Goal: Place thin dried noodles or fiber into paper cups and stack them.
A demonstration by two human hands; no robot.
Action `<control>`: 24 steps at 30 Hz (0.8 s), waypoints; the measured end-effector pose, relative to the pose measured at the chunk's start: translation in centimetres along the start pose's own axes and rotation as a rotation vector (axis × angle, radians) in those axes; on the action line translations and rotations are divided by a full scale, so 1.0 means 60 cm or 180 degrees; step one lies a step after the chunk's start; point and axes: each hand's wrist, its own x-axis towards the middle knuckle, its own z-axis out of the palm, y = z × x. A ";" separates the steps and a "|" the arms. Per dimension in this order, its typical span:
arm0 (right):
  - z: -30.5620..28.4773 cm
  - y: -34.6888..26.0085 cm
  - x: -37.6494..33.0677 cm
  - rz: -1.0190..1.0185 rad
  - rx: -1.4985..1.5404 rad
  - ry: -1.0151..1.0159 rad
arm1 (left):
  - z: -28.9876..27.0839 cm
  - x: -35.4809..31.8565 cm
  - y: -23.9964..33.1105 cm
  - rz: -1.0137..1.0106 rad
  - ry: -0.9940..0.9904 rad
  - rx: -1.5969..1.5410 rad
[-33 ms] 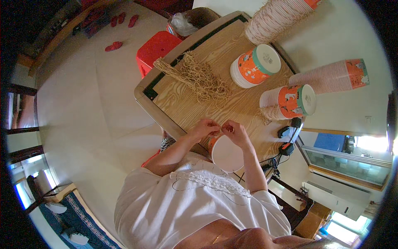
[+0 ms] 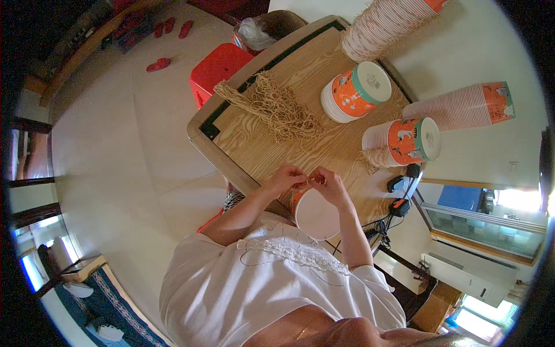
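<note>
Over the near edge of the table, my left hand (image 2: 287,179) and my right hand (image 2: 327,185) meet with fingertips pinched close together. Whatever sits between them is too small to make out. Just below the fingers, an orange paper tub (image 2: 317,215) tilts against my front, its wide white round face toward me. My right hand is at its upper rim. Farther left on the table lies a loose tangle of tan string (image 2: 280,110).
Stacked orange and green paper tubs (image 2: 347,95) lie on the table, with another stack (image 2: 399,141) nearer. Taller stacks (image 2: 381,29) (image 2: 462,107) line the wall side. Black adapters and cables (image 2: 399,206) sit at the right edge. A red stool (image 2: 219,69) stands beyond the left edge.
</note>
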 end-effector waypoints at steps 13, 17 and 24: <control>0.000 -0.005 -0.002 -0.0127 0.0017 0.0078 | -0.001 0.003 -0.002 -0.0137 0.0019 -0.0094; 0.003 0.003 -0.002 -0.0166 0.0065 0.0095 | 0.000 0.003 0.001 -0.0208 0.0013 -0.0040; 0.004 0.003 0.000 -0.0437 -0.0177 0.0204 | 0.000 0.005 -0.001 -0.0228 0.0085 -0.0133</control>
